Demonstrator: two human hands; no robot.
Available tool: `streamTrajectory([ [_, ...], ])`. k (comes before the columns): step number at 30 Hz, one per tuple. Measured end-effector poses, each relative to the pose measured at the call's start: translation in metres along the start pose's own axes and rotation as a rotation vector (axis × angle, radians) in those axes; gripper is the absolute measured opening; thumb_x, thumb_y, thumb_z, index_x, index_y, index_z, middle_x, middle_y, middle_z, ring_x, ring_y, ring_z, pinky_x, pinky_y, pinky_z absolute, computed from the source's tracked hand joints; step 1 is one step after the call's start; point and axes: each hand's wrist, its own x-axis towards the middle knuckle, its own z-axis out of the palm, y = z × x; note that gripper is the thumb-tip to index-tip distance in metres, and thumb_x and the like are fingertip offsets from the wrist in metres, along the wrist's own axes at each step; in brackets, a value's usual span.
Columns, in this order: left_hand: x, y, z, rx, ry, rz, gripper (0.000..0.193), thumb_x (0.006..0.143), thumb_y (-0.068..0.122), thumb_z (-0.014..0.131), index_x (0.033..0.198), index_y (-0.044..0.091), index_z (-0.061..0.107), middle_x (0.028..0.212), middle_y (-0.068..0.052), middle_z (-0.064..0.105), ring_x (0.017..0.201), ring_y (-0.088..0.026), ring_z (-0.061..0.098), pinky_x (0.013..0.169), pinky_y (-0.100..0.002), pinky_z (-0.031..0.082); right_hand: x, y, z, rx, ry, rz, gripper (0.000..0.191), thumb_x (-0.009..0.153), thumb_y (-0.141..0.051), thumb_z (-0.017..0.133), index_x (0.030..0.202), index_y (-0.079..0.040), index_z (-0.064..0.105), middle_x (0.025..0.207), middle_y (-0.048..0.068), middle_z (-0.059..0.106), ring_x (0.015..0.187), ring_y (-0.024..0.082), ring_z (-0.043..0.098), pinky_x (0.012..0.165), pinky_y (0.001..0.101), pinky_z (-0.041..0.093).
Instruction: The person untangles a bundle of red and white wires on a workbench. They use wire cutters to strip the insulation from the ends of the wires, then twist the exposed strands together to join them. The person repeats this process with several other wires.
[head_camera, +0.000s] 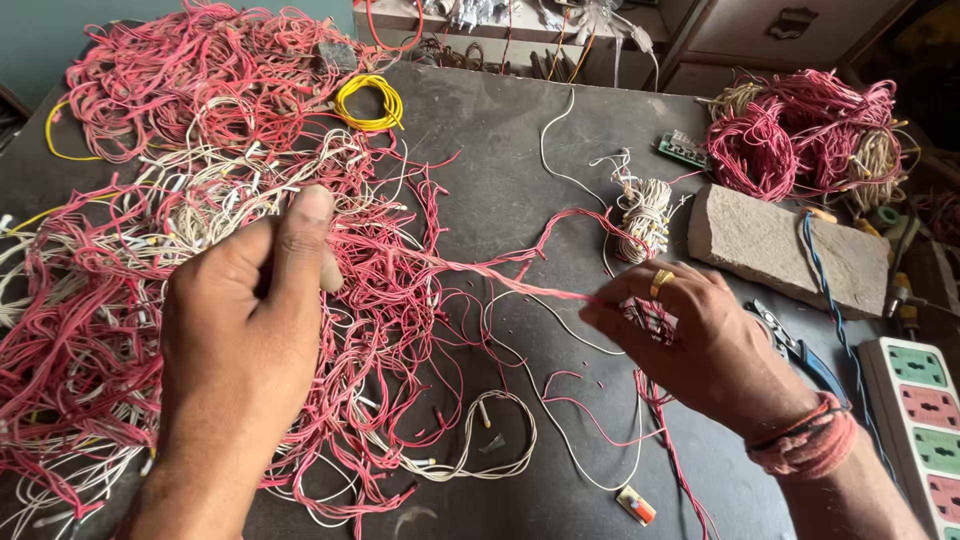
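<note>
Under your left hand (245, 330), raised with fingers curled round pink strands, sprawls the tangled wire heap (150, 260). One pink wire (500, 278) runs taut to your right hand (690, 340), pinching it narrowly. You look mid-pull; next, draw gently rightward. Open tabletop (500, 150) lies ahead; stone block (785, 245) and pliers (800, 350) crowd your right.

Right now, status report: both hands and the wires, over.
Left hand gripping red wires. Right hand pinching the same strand taut. Tangled wire heap under left; blue pliers beside right.
</note>
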Motion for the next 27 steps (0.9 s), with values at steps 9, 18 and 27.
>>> streamTrajectory([
  [9, -0.011, 0.017, 0.008, 0.256, 0.175, 0.770, 0.030, 0.099, 0.033, 0.077, 0.117, 0.010, 0.071, 0.124, -0.011, 0.071, 0.125, -0.034, 0.060, 0.111, -0.050, 0.041, -0.004, -0.012, 0.015, 0.399, -0.127, 0.227, 0.026, 0.078, -0.013, 0.083, 0.103, -0.008, 0.076, 0.099, 0.002, 0.076, 0.089, 0.010, 0.076, 0.080, 0.0254, 0.064],
  [18, -0.043, 0.011, 0.062, 0.140, -0.456, 0.453, 0.036, 0.096, 0.040, 0.068, 0.080, 0.008, 0.069, 0.071, -0.014, 0.066, 0.072, -0.033, 0.065, 0.068, -0.047, 0.049, -0.013, -0.005, 0.020, 0.782, -0.168, 0.237, 0.039, 0.086, -0.008, 0.078, 0.123, -0.002, 0.068, 0.112, 0.004, 0.076, 0.100, 0.010, 0.074, 0.088, 0.0282, 0.062],
  [27, -0.029, 0.008, 0.035, -0.061, -0.487, 0.375, 0.029, 0.093, 0.039, 0.072, 0.090, 0.011, 0.079, 0.077, -0.006, 0.072, 0.069, -0.023, 0.069, 0.063, -0.037, 0.052, -0.009, 0.015, 0.001, 0.543, -0.076, 0.440, 0.030, 0.094, -0.015, 0.067, 0.120, -0.002, 0.074, 0.103, 0.007, 0.077, 0.091, 0.011, 0.069, 0.082, 0.0276, 0.058],
])
